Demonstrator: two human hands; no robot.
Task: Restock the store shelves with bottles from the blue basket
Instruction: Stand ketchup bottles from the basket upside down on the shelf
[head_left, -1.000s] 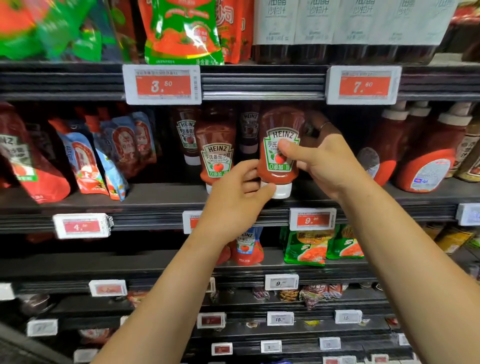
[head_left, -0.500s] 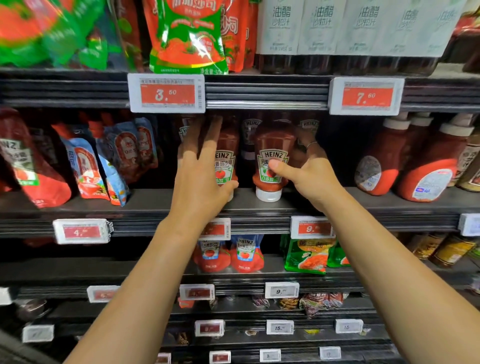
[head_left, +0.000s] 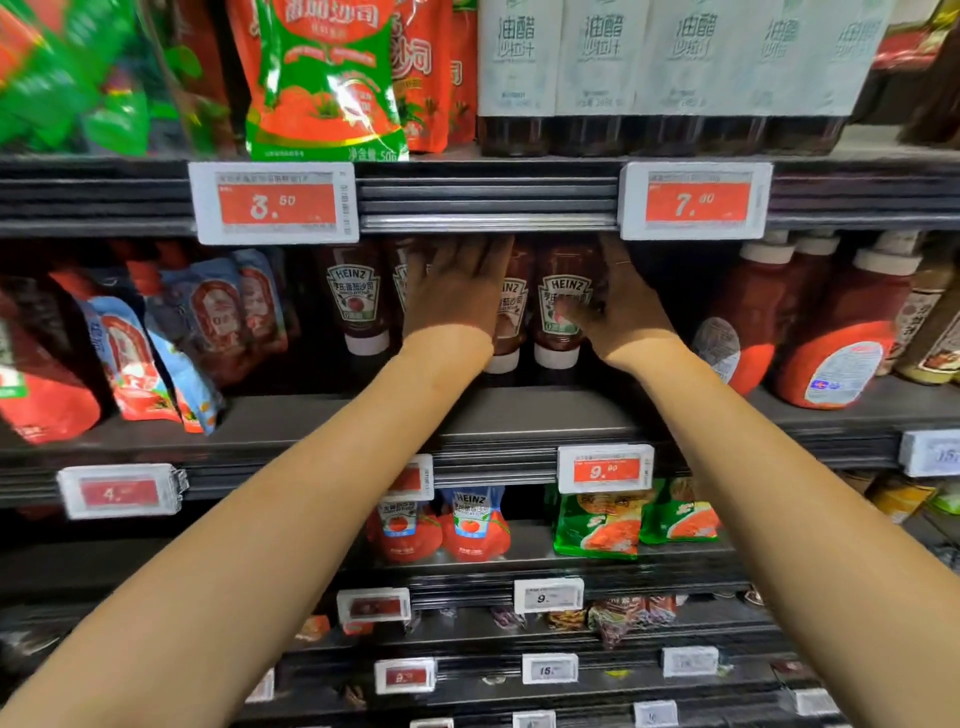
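Ketchup bottle (head_left: 563, 306) stands cap-down far back on the middle shelf (head_left: 519, 410); my right hand (head_left: 621, 312) grasps it, my left hand (head_left: 454, 291) lies flat-fingered against its left neighbour bottle (head_left: 511, 322).

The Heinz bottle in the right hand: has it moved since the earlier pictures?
Yes. The Heinz bottle has gone deeper onto the shelf, away from its front edge.

dark metal shelves (head_left: 519, 410) ran across the whole view in stacked tiers, each front edge a ribbed rail. above the hands, two white-framed red price tags (head_left: 275, 203) hung on the rail; more tags sat below the wrists. light fell on the shelf fronts, and the recesses behind lay in shadow.
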